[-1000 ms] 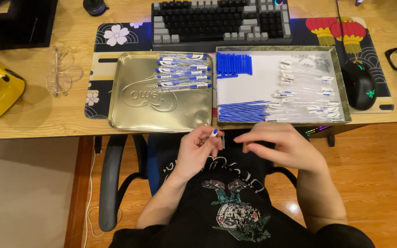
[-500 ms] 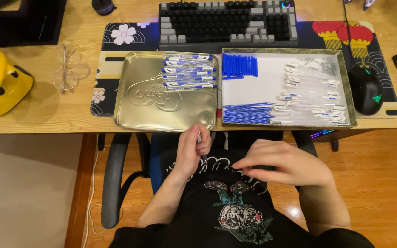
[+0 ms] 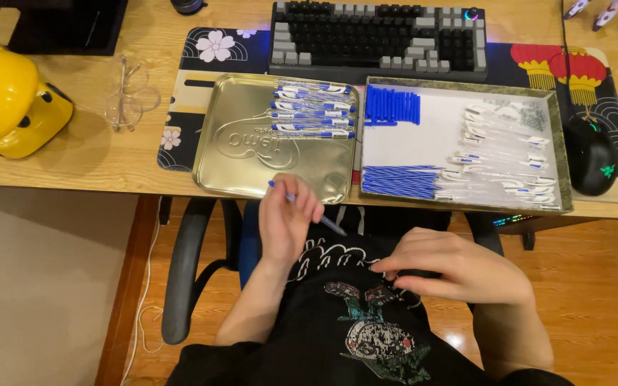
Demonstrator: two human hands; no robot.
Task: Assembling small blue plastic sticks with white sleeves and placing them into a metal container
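The left hand (image 3: 289,225) grips a blue pen (image 3: 307,209), its fingers curled around the middle of the barrel. The pen's long axis runs on a slant, one end pointing far-left over the near edge of the gold tin lid (image 3: 252,168), the other pointing near-right toward the lap. It sits just off the near edge of the desk (image 3: 73,161), nearer this hand than the other. Finished pens (image 3: 315,111) lie in a row at the far right corner of the lid, straight beyond the held pen. The right hand (image 3: 459,268) rests low on the black shirt, fingers bent and pressed to the cloth; whether it pinches anything cannot be told. The white tray (image 3: 409,136) of blue caps, refills and clear barrels stands to the right of the lid.
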